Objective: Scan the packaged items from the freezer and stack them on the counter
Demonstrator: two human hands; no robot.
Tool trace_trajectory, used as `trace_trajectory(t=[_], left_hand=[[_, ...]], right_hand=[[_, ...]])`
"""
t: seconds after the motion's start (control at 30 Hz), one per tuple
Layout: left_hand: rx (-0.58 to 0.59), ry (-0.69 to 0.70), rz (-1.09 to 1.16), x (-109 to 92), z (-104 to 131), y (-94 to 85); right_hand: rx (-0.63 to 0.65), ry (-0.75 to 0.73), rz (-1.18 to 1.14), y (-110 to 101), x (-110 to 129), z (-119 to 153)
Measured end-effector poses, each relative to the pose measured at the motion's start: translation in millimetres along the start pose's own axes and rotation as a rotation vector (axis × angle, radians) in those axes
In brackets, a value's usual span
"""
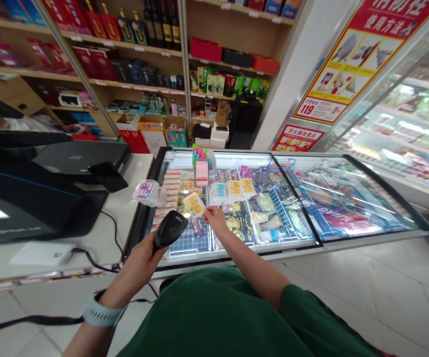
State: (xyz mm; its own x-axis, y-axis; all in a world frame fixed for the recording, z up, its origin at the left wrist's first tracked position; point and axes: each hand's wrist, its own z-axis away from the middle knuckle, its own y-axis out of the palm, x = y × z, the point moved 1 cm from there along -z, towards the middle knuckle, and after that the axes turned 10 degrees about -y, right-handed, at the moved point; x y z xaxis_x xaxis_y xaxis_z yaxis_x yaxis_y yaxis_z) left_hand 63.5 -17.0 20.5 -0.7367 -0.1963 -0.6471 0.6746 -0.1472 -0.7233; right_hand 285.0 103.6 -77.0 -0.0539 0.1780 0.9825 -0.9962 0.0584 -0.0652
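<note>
Left hand closed around black barcode scanner, right hand pinching small yellow packet above glass freezer lid; best done with barcode turned flat toward scanner window, just beside, steady.

A blurred patch hides one item on the freezer lid, the yellow packet's print is unreadable, and the monitor runs off-frame.

A black plastic handheld barcode scanner is held with its head tilted up and forward, its dark cable trailing down behind it. Just beyond its head, a small flat yellow-and-white packet is held tilted above the glass lid of the chest freezer.
</note>
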Motion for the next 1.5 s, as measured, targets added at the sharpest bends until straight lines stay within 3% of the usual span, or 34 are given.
trace_trajectory(t=[0.3,1.03,1.3,1.5], left_hand=[[0.04,0.061,-0.008,-15,-14,14.9],[0.073,0.073,-0.042,-24,-28,18.4],[0.077,0.047,-0.033,-25,-28,17.2],[0.052,0.056,-0.048,-16,-26,17.1]], right_hand=[[-0.018,0.017,-0.017,-27,-9,6],[-0.017,0.04,-0.035,-31,-15,-5],[-0.053,0.117,-0.183,-32,-12,-3],[-0.183,0.218,-0.403,-46,-2,-20]])
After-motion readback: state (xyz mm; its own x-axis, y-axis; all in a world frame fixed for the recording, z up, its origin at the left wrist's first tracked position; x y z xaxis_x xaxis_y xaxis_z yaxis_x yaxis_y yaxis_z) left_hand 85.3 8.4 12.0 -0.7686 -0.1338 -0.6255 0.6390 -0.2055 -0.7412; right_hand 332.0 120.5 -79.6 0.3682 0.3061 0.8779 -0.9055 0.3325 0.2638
